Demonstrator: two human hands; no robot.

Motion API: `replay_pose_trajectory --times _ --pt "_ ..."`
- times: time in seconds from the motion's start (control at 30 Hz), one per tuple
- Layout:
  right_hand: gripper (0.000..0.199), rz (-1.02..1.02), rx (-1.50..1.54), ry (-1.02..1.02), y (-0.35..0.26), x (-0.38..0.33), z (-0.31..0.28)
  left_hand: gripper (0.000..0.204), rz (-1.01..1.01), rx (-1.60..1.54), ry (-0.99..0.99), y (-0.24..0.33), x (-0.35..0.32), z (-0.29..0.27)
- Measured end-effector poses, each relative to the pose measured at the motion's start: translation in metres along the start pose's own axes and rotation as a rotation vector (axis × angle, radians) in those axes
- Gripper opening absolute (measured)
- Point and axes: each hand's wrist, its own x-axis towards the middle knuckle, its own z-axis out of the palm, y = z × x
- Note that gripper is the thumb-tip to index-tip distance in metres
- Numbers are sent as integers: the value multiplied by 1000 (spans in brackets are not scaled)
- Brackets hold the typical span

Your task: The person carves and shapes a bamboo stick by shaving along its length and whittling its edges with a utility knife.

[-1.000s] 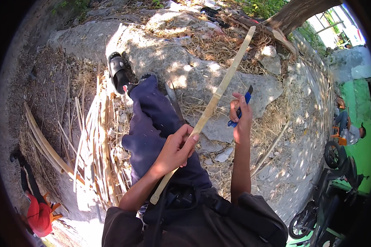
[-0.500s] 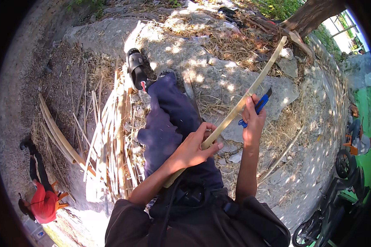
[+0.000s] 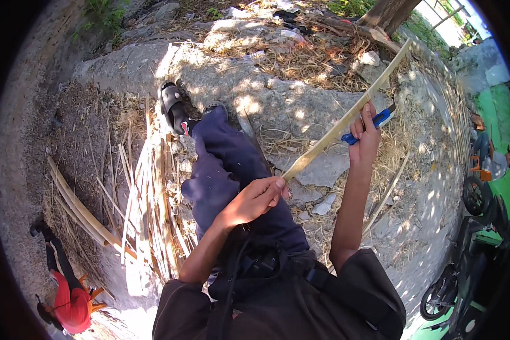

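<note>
A long pale bamboo strip [image 3: 345, 122] runs diagonally from above my lap up toward the upper right. My left hand [image 3: 254, 199] grips its lower end over my dark blue trousers [image 3: 221, 170]. My right hand [image 3: 365, 136] is raised against the strip's middle and holds a blue-handled knife [image 3: 379, 120] at the strip. My outstretched leg ends in a black sandal [image 3: 171, 102].
A pile of split bamboo strips [image 3: 147, 204] lies on the ground to my left, with thicker slats [image 3: 79, 209] beyond it. A person in red [image 3: 68, 294] crouches at lower left. Rock slabs and dry litter lie ahead, parked motorbikes [image 3: 470, 249] at right.
My right hand with the knife has moved farther up the strip, away from my left hand. The view has tilted, shifting the leg and sandal rightward and downward.
</note>
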Motion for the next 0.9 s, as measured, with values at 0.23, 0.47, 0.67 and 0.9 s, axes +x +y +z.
replay_pose_trajectory --times 0.23,0.47,0.67,0.9 --pt "31 110 -199 -102 15 -45 -3 50 -49 -262 -9 3 0 0" --pt "35 239 -403 -361 22 -107 11 51 -17 -438 -12 11 -3 -1" --pt "34 237 -390 -437 13 -115 26 53 10 -525 -24 8 0 2" --pt "35 257 -455 -477 16 -119 43 56 26 -441 -18 7 7 6"
